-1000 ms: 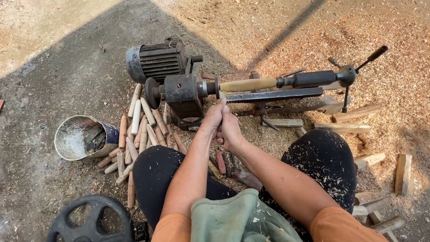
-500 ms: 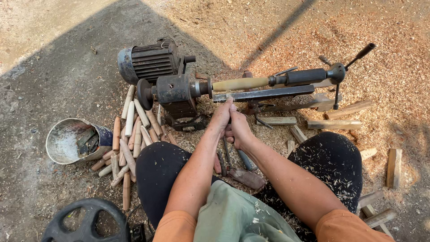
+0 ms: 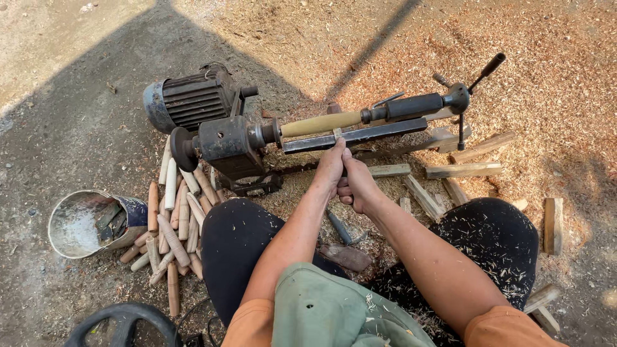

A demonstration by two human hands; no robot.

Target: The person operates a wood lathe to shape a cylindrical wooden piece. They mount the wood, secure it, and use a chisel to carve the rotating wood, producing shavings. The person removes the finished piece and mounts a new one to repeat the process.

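A small ground lathe (image 3: 231, 142) holds a pale wooden spindle (image 3: 320, 123) between its headstock and the black tailstock (image 3: 411, 106). Both my hands grip one chisel handle in front of the dark tool rest bar (image 3: 360, 135). My left hand (image 3: 329, 168) is wrapped around the upper part of the handle, thumb up by the rest. My right hand (image 3: 357, 186) closes on the lower part, touching the left. The tool's tip (image 3: 337, 133) reaches up toward the spindle.
A grey electric motor (image 3: 189, 99) sits behind the headstock. Several turned dowels (image 3: 175, 218) lie at my left knee beside a tipped metal bucket (image 3: 87, 223). Rough wood blanks (image 3: 463, 170) and shavings lie to the right. Spare tools (image 3: 340, 228) rest between my legs.
My clasped hands have risen a little toward the tool rest, bringing the tool's tip up to the spindle. The view has shifted slightly; the lathe has not moved.
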